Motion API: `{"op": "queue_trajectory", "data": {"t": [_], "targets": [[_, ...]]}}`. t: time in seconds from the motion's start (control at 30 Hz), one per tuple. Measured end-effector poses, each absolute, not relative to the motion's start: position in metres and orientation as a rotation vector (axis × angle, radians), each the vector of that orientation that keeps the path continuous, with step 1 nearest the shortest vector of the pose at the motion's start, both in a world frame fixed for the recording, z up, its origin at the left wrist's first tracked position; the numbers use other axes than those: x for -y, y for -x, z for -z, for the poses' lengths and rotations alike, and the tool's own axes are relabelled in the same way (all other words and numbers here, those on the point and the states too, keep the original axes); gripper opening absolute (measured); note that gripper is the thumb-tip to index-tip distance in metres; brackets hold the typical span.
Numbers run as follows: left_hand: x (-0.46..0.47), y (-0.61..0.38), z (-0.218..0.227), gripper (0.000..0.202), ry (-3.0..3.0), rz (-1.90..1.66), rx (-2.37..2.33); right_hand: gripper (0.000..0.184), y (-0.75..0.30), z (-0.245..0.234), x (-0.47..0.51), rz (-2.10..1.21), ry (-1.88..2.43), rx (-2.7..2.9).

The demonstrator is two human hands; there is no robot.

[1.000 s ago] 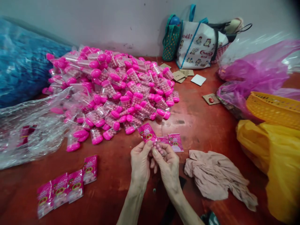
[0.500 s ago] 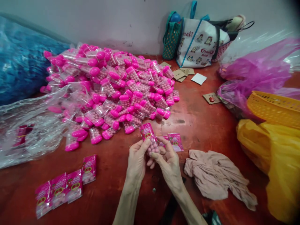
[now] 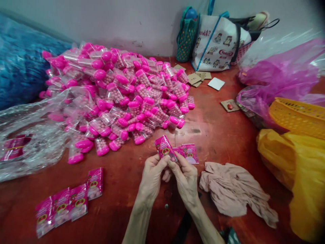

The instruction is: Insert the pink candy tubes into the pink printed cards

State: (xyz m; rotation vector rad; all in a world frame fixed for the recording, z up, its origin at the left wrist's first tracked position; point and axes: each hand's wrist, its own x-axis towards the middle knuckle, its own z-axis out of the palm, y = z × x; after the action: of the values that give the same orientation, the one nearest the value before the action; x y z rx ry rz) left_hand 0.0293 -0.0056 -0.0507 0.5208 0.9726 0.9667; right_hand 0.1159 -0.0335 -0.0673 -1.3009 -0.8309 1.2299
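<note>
My left hand (image 3: 153, 176) and my right hand (image 3: 186, 176) come together in front of me, both closed on one pink printed candy packet (image 3: 164, 145). The packet tilts up to the left, and my thumbs press at its lower end. My fingertips hide that end. Just past my right hand, pink printed wrappers (image 3: 192, 153) lie on the red floor (image 3: 122, 203). To the left rest several filled packets (image 3: 78, 201), three side by side and another one above them. Beyond my hands rises a large heap of clear candy containers (image 3: 142, 79) with pink caps and pink balls.
A crumpled beige cloth (image 3: 233, 189) lies right of my hands. Farther right are a yellow bag (image 3: 307, 183), an orange basket (image 3: 299, 112) and a purple plastic bag (image 3: 281, 71). Clear plastic (image 3: 48, 149) spreads at left. A white tote bag (image 3: 215, 44) stands by the wall.
The packet has tilted further, and the pink balls that showed at its lower end are now mostly covered. My right hand's fingers have closed in on it. The view has shifted slightly.
</note>
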Motion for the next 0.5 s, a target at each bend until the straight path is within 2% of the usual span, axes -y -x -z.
{"op": "queue_trajectory", "data": {"t": [0.3, 0.5], "targets": [[0.005, -0.0272, 0.052, 0.025, -0.541, -0.881, -0.861, 0.028, -0.1163, 0.0704, 0.0322, -1.234, 1.235, 0.694], [0.0053, -0.0287, 0.0521, 0.025, -0.514, -0.88, -0.84, 0.023, -0.1163, 0.0715, 0.0316, -1.183, 1.252, 0.702]]}}
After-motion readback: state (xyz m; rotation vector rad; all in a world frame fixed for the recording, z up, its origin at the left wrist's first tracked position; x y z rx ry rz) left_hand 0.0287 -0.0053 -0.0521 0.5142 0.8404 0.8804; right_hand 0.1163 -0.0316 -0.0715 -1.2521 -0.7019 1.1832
